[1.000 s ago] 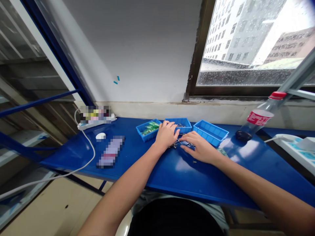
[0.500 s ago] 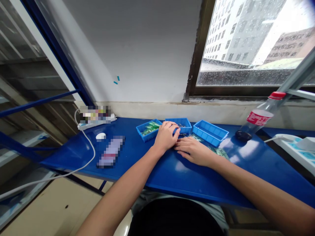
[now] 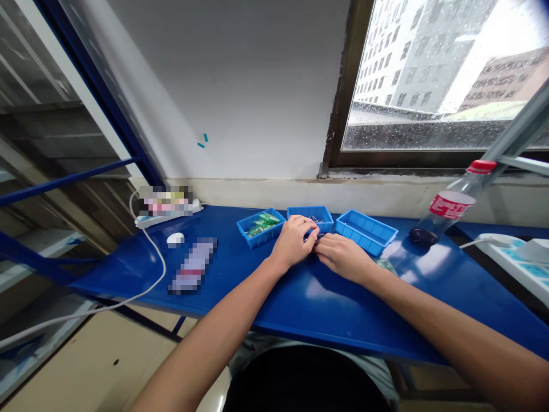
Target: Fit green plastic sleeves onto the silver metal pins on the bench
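Note:
My left hand [image 3: 295,239] is closed, its fingers curled just in front of the middle blue bin [image 3: 310,215], which holds small metal pieces. Beside it, my right hand [image 3: 341,256] is also closed, with its fingertips close to the left thumb. A small dark bit shows between the two hands, but I cannot make out what they hold. To the left, another blue bin [image 3: 245,228] contains green-and-clear plastic packets [image 3: 263,223]. Behind my right hand stands a third blue bin [image 3: 366,229]. One clear greenish packet [image 3: 386,265] lies by my right wrist.
A cola bottle [image 3: 452,206] with a red cap stands on the blue table [image 3: 240,280] at right, near a power strip [image 3: 514,260]. On the left are a blurred-out flat object [image 3: 195,266], a white round item [image 3: 175,239] and a white cable [image 3: 159,280].
My right hand has shifted slightly right and its fingers have curled in more. My left hand has moved a little down and right. The packet pieces behind my right hand are now covered.

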The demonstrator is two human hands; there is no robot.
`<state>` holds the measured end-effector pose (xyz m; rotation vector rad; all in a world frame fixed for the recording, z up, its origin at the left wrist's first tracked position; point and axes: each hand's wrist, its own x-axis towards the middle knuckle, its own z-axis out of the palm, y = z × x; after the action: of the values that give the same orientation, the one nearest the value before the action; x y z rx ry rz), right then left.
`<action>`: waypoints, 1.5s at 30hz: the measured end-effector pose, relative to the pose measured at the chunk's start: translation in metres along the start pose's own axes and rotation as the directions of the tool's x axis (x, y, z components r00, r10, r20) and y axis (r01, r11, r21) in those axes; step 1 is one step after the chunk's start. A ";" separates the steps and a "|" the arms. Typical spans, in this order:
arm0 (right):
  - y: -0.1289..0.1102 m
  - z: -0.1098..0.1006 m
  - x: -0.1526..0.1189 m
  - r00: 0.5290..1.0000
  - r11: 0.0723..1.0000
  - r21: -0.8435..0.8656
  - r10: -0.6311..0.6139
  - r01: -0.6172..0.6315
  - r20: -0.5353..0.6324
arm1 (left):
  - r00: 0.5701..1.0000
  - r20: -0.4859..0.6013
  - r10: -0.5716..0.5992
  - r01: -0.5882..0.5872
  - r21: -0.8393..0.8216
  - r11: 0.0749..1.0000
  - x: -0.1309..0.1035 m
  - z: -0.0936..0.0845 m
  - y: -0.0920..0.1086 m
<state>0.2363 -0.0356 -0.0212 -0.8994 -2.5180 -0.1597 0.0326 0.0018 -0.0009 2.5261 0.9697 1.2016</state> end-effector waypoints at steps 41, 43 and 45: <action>-0.011 -0.011 -0.005 0.749 0.659 0.639 0.635 -0.397 -0.189 | 0.985 0.089 -0.147 0.170 -0.372 0.912 -0.006 0.009 0.006; -0.011 -0.011 -0.005 0.743 0.646 0.645 0.646 -0.409 -0.176 | 0.988 0.075 -0.138 0.156 -0.397 0.904 -0.005 0.010 0.005; -0.009 -0.009 -0.006 0.745 0.635 0.651 0.648 -0.415 -0.157 | 0.989 0.072 -0.130 0.148 -0.425 0.893 -0.005 0.010 0.005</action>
<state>0.2376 -0.0484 -0.0153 -1.1717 -1.6569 0.5632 0.0403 -0.0042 -0.0089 2.0906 0.7581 1.1643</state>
